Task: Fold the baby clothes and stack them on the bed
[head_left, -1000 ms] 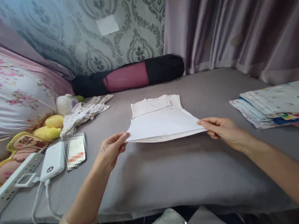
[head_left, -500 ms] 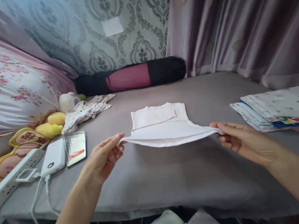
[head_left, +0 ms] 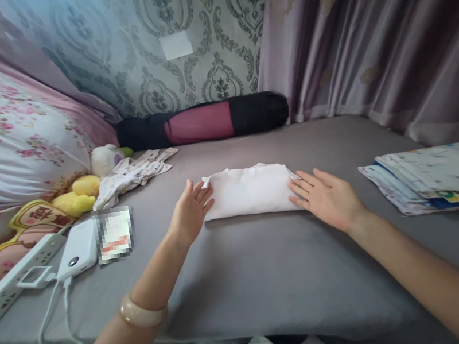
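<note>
A small white shirt (head_left: 250,192) lies folded into a flat rectangle on the grey cloth (head_left: 245,274). At its left end, my left hand (head_left: 189,208) rests with fingers spread and fingertips against the edge. My right hand (head_left: 326,194) is at the opposite end, its fingers stretched out and touching the right edge. Neither hand grips the fabric. Bits of the shirt's collar and corners peek out along the far side of the fold.
Folded clothes (head_left: 443,176) are stacked at the right. On the left are a phone (head_left: 115,235), a white power bank (head_left: 76,248) with cables, a power strip (head_left: 15,276), plush toys (head_left: 79,196) and a spotted garment (head_left: 129,176). A black-and-pink roll (head_left: 199,121) lies by the wall.
The shirt's near hem, held up by both hands before, now lies folded over toward the far side. Both hands have let go and moved inward and forward to the shirt's ends.
</note>
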The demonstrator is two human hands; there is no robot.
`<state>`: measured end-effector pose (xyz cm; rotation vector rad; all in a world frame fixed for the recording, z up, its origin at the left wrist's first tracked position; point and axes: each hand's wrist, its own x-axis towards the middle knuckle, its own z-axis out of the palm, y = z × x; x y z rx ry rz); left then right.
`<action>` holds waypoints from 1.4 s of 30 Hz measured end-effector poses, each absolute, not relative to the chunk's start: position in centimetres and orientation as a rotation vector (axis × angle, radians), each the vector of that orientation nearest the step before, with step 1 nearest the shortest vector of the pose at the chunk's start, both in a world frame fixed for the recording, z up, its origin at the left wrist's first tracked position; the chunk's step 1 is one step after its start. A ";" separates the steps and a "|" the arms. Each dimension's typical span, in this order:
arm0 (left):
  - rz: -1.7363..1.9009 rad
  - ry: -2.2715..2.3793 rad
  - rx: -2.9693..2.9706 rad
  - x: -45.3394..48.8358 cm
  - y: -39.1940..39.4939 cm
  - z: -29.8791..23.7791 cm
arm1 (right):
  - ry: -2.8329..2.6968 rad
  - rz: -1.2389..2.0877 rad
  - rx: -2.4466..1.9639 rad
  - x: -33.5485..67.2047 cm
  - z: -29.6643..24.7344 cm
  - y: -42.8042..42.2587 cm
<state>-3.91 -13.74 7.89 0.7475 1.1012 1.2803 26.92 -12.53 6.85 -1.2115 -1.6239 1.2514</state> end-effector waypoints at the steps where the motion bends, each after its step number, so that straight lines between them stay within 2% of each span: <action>1: 1.282 1.114 0.744 -3.8 -13.1 7.6 | -1.593 1.287 -1.214 26.8 6.5 -11.8; 4: 1.287 1.153 0.759 -3.5 -11.4 7.0 | -1.518 1.339 -1.205 26.6 5.5 -9.7; 11: 1.310 1.231 0.740 -2.7 -7.9 6.0 | -1.662 1.223 -1.268 26.4 4.2 -6.1; 22: 1.311 1.284 0.651 -2.0 -5.8 4.5 | -1.676 1.216 -1.374 26.0 3.3 -4.1; 32: 1.396 1.297 0.572 -1.8 -5.3 3.4 | -1.031 1.574 -1.209 25.5 3.4 -4.7; 37: 1.470 1.366 0.548 -1.4 -4.9 2.7 | -0.695 1.583 -1.193 24.6 4.7 -5.6; 42: 1.398 1.591 0.780 -0.8 -5.1 2.5 | -0.696 1.525 -1.265 23.7 5.0 -5.7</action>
